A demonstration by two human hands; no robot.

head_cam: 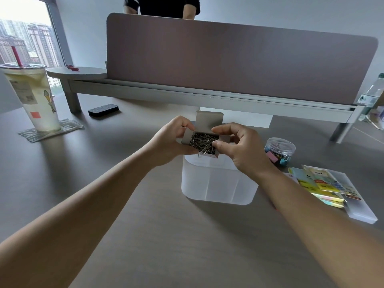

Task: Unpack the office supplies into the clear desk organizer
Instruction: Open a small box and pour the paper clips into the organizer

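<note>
A small cardboard box of silver paper clips (204,140) is held open above the frosted clear desk organizer (218,183), which stands on the desk with several compartments. My left hand (174,138) grips the box's left side. My right hand (239,144) pinches its right side, thumb and forefinger at the open top. The lid flap stands up at the back. One clip hangs out at the box's lower edge over the organizer.
A clear jar of coloured binder clips (279,150) and a stack of sticky notes (320,183) on a frosted lid lie to the right. An iced drink cup (34,96) stands far left, a black eraser (103,109) behind. A partition (228,63) and a person stand beyond.
</note>
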